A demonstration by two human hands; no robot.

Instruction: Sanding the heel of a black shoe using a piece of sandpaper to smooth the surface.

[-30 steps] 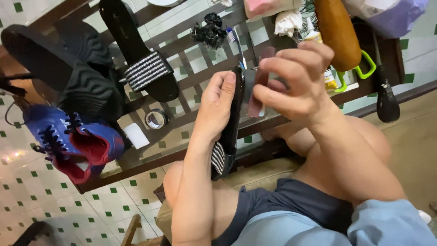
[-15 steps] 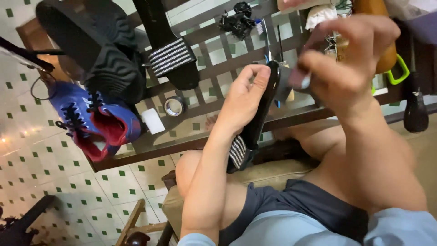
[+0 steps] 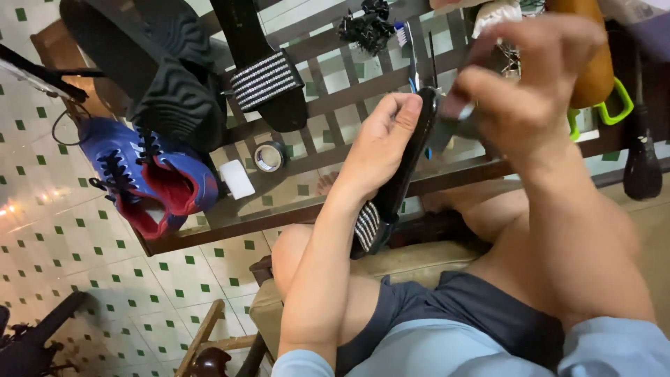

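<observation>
A seated person holds a black sandal (image 3: 403, 174) edge-on above the knees, in front of a glass-topped table (image 3: 293, 202). The left hand (image 3: 380, 143) is clamped along its sole, thumb side up, fingers wrapped behind and out of sight. Only the sandal's thin edge and a striped black-and-white strap at its lower end show; the rest is hidden by the palm. The right hand (image 3: 527, 87), blurred and close to the lens, is pinched shut on a small grey object (image 3: 457, 119) pressed near the sandal's upper end; what it is can't be made out.

On the table, left to right: a chunky black shoe (image 3: 150, 70), cut off at the top edge; the matching sandal (image 3: 262, 70) w/ the same striped strap, also cropped; a blue-and-red sneaker (image 3: 146, 174) hanging partly over the table's edge; a small roll of tape (image 3: 269, 156) beside a white block (image 3: 237, 179); a clump of black clips (image 3: 366, 24); a toothbrush (image 3: 412, 49). At right, a brown bottle-like shape (image 3: 593, 63), a green plastic handle (image 3: 618, 105) and a dark tool (image 3: 642, 167) are half hidden behind the right hand. No labels readable.
</observation>
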